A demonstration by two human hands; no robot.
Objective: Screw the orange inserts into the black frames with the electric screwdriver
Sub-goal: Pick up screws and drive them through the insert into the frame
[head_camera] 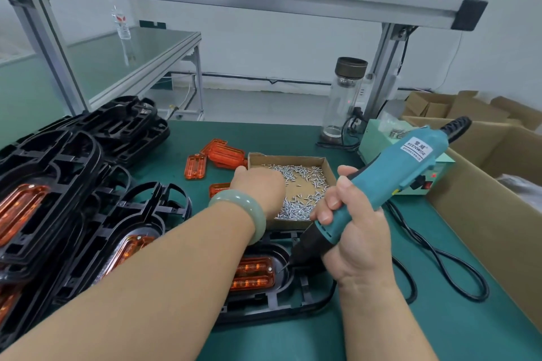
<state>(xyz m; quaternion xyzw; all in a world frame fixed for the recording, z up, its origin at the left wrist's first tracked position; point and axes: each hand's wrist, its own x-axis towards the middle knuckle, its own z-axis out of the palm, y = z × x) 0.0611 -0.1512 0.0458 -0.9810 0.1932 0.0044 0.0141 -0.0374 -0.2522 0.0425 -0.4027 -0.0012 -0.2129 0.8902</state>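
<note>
1. The right hand is clenched around the teal electric screwdriver, tilted, with its bit down at the right end of the orange insert.
2. That insert sits in the black frame, which lies flat on the green tabletop just in front of the person, partly under the left forearm.
3. The left hand reaches into the cardboard tray of screws. Its fingers are hidden behind its back, so I cannot tell whether it pinches a screw yet.
4. The step in hand looks like fetching the next screw. Taking one only would make it easier to seat in its hole.
5. Bring the driver nearer upright before running it; at this tilt the bit could slip and mark the orange plastic.
6. Nothing holds the frame down, so steady it with the left hand while driving.
7. More loose inserts lie beyond the tray, and stacked frames wait at the left.
</note>
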